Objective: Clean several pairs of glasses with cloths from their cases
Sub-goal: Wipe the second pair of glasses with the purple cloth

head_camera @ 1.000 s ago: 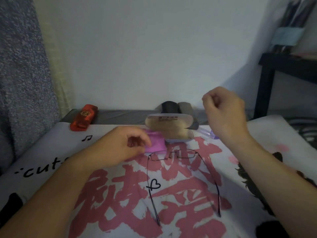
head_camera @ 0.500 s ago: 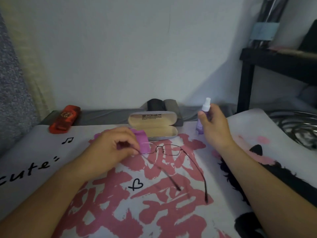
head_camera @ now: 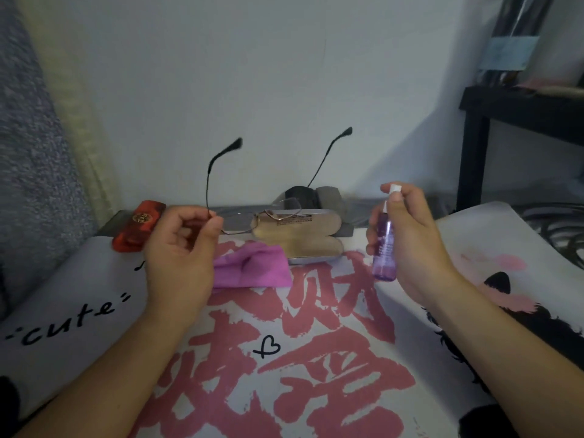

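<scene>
My left hand [head_camera: 180, 248] pinches a thin-framed pair of glasses [head_camera: 271, 213] by its left hinge and holds it in the air, temples pointing up. A pink cleaning cloth [head_camera: 256, 268] lies crumpled on the printed mat just right of that hand. My right hand [head_camera: 410, 235] grips a small purple spray bottle [head_camera: 384, 251] upright, with a finger on its white cap. Behind the glasses an open beige-lined glasses case [head_camera: 303, 238] lies on the mat.
A red glasses case [head_camera: 137, 224] lies at the back left. A dark case and a grey case [head_camera: 313, 197] stand behind the open one by the wall. A black side table [head_camera: 480, 128] stands at the right. The white and pink printed mat [head_camera: 284, 358] covers the surface.
My left hand has let the pink cloth drop on the mat and lifted the glasses off it. My right hand has picked up the spray bottle and brought it toward the glasses.
</scene>
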Motion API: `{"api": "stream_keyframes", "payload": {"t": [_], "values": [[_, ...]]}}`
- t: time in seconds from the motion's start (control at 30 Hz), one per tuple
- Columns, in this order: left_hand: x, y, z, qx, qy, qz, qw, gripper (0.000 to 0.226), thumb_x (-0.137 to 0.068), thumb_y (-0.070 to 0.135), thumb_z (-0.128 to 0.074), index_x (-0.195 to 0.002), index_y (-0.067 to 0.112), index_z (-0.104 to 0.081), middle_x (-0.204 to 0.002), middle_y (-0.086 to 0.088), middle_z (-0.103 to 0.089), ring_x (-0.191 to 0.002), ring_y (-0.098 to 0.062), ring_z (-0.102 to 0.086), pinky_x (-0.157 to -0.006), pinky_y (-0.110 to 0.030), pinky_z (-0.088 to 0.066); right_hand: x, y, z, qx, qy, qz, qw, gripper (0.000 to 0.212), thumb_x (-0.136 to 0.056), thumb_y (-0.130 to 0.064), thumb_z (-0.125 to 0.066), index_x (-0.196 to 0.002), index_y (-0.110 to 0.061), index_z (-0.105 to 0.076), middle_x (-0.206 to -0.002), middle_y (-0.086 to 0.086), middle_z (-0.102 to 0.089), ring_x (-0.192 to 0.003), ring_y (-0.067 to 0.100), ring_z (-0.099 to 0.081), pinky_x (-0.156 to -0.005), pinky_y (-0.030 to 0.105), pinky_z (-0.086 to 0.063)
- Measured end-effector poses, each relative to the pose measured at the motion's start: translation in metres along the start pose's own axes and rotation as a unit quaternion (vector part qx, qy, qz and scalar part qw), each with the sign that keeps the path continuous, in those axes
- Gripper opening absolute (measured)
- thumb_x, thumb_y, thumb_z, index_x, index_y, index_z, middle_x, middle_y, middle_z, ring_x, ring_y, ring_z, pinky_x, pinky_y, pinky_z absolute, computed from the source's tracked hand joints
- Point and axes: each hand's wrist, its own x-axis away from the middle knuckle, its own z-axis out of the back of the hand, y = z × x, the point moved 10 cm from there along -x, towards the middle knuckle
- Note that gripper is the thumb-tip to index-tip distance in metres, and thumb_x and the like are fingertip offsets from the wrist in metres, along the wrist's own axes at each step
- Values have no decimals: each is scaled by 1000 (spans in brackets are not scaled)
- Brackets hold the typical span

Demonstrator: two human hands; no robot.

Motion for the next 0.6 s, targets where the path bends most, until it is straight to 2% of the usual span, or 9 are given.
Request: {"api": "stream_keyframes", "payload": {"t": [0.1,0.2,0.33,0.47,0.6], "values": [[4,11,-1,-33,-1,-48,998,34,-94,3,-68,-92,37,-60,-92,0,-65,-85,-12,-63,-79,-27,-53,20,1,-32,-64,-87,-26,994,19,-108,-32,-41,-116,-26,-56,-81,2,-63,-69,22,-61,-67,40,-57],[7,14,-5,-44,-13,-65,997,35,-94,5,-68,-93,39,-60,-94,0,-63,-86,-14,-63,-79,-35,-54,44,5,-68,-118,-179,-23,976,18,-102,-31,-45,-112,-24,-59,-89,8,-64,-81,26,-63,-79,46,-52],[9,16,-8,-62,-18,-69,996,28,-93,15,-67,-92,42,-60,-94,-2,-63,-86,-21,-64,-79,-47,-55,58,21,-89,-29,-218,2,976,19,-101,-37,-45,-107,-27,-59,-97,9,-67,-91,24,-65,-81,36,-52],[9,18,-6,-58,-16,-76,995,27,-93,13,-67,-92,38,-60,-94,-4,-62,-85,-20,-63,-77,-46,-55,66,28,-97,35,-259,-13,965,26,-103,-44,-44,-116,-23,-55,-94,11,-66,-90,20,-64,-81,25,-51],[10,18,-8,-66,-16,-86,994,35,-94,4,-68,-91,38,-58,-92,-1,-59,-83,-16,-61,-76,-38,-53,75,35,-105,78,-301,-43,949,35,-101,-45,-43,-110,-13,-55,-85,5,-63,-82,21,-60,-86,35,-50]]}}
